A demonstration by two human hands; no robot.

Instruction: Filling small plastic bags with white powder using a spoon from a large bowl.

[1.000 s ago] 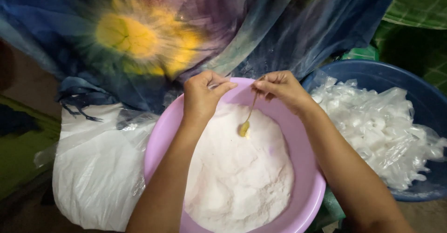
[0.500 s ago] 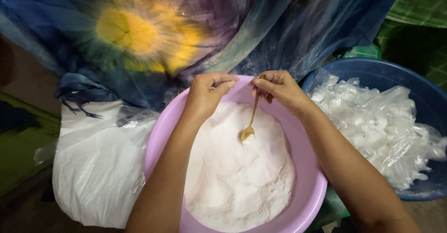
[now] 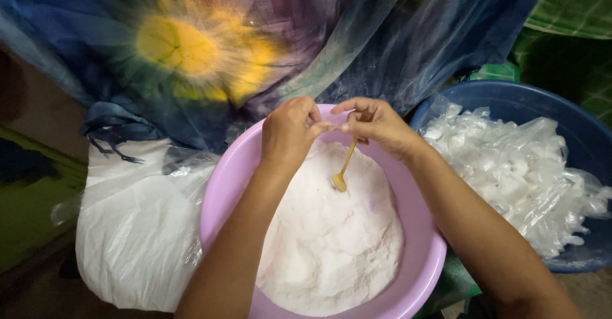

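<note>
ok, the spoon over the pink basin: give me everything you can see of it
The spoon is small, golden yellow, with a thin straight handle; material unclear. It hangs nearly upright, bowl down, its tip touching the heaped white powder in the pink basin. The right hand pinches its top end; the left hand meets those fingertips.

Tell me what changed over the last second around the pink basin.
The gold spoon sank slightly, its bowl now touching the white powder. The left hand and right hand closed together, fingertips meeting. The right hand's grip on the spoon, pink basin and blue tub stayed unchanged.
</note>
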